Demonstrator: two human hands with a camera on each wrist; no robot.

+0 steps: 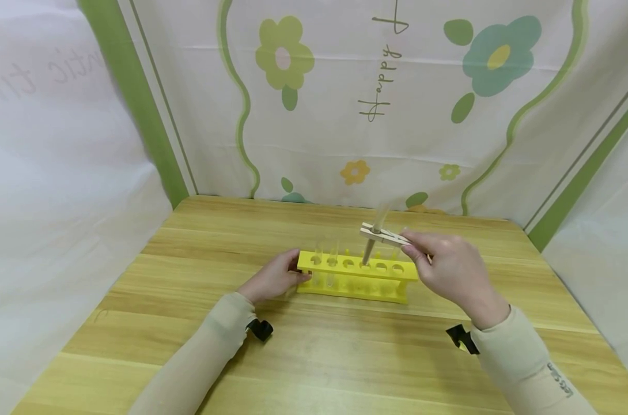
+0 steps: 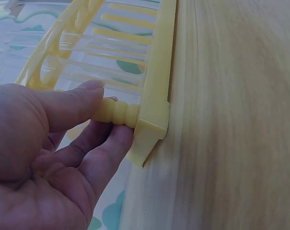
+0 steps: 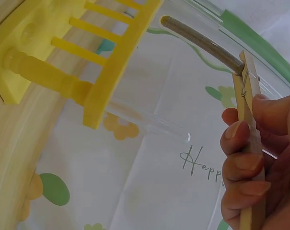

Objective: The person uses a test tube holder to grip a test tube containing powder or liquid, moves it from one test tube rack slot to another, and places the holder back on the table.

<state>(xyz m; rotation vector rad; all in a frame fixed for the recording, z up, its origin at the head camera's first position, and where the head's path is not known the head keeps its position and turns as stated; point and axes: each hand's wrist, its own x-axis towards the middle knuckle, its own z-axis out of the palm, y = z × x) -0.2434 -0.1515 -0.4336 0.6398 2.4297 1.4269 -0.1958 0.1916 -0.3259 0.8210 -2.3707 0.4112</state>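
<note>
A yellow test tube rack stands on the wooden table. My left hand holds its left end, thumb and fingers pinching the ridged end post. Two clear test tubes stand in the holes nearest that hand. Above the rack, my right hand grips a wooden test tube clamp. Its jaws hold a tilted test tube with grey-brown contents at the closed end. In the head view that lower end overlaps a middle hole of the rack.
Another clear tube sticks up at the rack's right end. Behind the wooden table hangs a white cloth with printed flowers, and more cloth hangs at both sides. Black straps are on both wrists.
</note>
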